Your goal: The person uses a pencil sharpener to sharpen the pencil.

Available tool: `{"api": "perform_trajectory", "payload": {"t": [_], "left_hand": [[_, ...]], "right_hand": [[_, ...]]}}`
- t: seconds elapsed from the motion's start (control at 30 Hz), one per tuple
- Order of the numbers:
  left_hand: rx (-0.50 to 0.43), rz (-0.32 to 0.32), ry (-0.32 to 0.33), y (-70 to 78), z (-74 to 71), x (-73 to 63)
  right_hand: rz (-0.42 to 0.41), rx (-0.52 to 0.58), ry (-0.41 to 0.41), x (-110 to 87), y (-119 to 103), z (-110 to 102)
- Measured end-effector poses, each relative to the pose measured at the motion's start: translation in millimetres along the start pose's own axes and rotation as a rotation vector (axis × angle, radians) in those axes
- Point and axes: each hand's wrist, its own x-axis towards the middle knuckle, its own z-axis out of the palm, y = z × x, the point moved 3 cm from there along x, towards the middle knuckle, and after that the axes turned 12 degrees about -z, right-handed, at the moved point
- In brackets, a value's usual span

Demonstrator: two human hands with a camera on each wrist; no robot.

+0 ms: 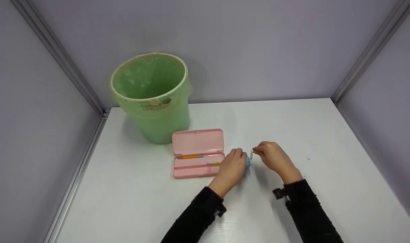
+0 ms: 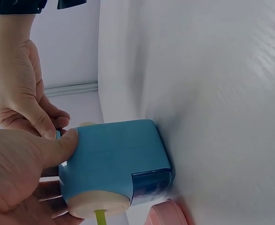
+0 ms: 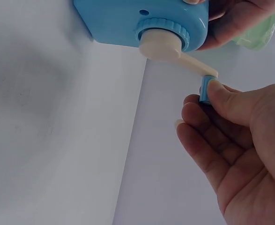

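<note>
A blue hand-crank pencil sharpener point(image 2: 113, 150) stands on the table, mostly covered by my left hand point(image 1: 232, 167) in the head view. That hand grips its body from above, thumb on one face and fingers round the other. A yellow-green pencil point(image 2: 100, 217) sticks out of the cream front of the sharpener, over the pink case. On the opposite side, the cream crank arm point(image 3: 196, 64) reaches out from its hub. My right hand point(image 1: 274, 157) pinches the small blue crank knob point(image 3: 204, 90) between thumb and fingers. The pencil's tip is hidden inside.
Left of the sharpener lies an open pink pencil case point(image 1: 198, 141), with an orange pencil point(image 1: 191, 156) in its tray. Behind the case rises a green lined bin point(image 1: 161, 118). Pale walls point(image 1: 259, 50) enclose the white table point(image 1: 141, 202) at the back and sides.
</note>
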Motion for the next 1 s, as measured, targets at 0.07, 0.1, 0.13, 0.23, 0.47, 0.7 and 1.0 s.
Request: {"api": "perform_trajectory", "payload": {"t": [0.07, 0.1, 0.13, 0.23, 0.47, 0.7, 1.0], "left_hand": [[0.045, 0.007, 0.047, 1.3, 0.3, -0.2], [0.065, 0.009, 0.07, 1.8, 0.4, -0.2], [0.077, 0.007, 0.088, 2.2, -0.1, -0.3], [0.096, -0.003, 0.116, 2.3, -2.7, -0.3], [0.058, -0.039, 0.045, 2.3, -6.1, 1.9], [0.027, -0.058, 0.01, 1.5, -7.5, 4.2], [0.025, -0.048, -0.03, 3.4, -6.4, 3.7]], "right_hand": [[0.007, 0.006, -0.01, 0.6, 0.1, 0.2], [0.01, 0.01, -0.015, 1.1, 0.0, 0.4], [0.013, 0.015, -0.018, 1.6, 0.0, 0.6], [0.026, 0.023, -0.029, 3.4, -0.9, 1.1], [0.043, 0.016, -0.029, 6.9, -0.5, 0.4], [0.054, 0.009, -0.037, 12.3, 1.7, 1.5], [0.09, 0.028, -0.063, 13.8, 15.5, 14.2]]}}
